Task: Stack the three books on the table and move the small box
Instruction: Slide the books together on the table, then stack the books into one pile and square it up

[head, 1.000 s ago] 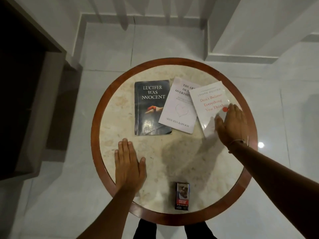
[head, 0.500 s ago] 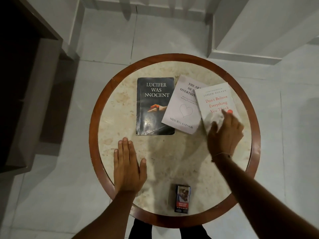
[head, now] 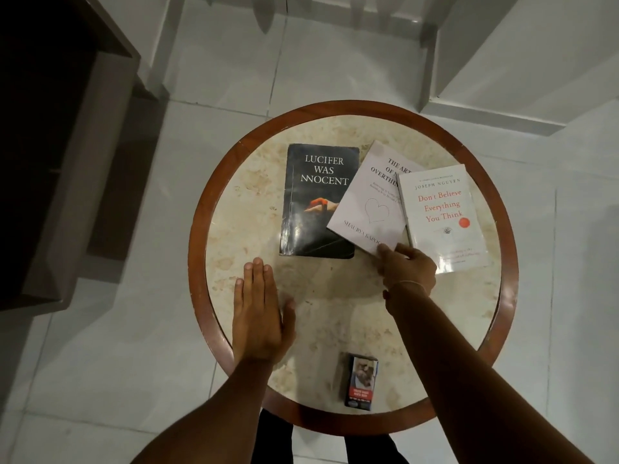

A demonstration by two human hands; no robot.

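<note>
On the round marble table, the right hand pinches the near corner of the tilted lilac paperback book, its long axis running near-left to far-right; the left hand lies flat, fingers together.

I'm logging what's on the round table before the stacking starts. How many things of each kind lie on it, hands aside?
Books: 3 (black book, pale middle book, white book with red title)
Small boxes: 1 (small box)
Total: 4
</note>
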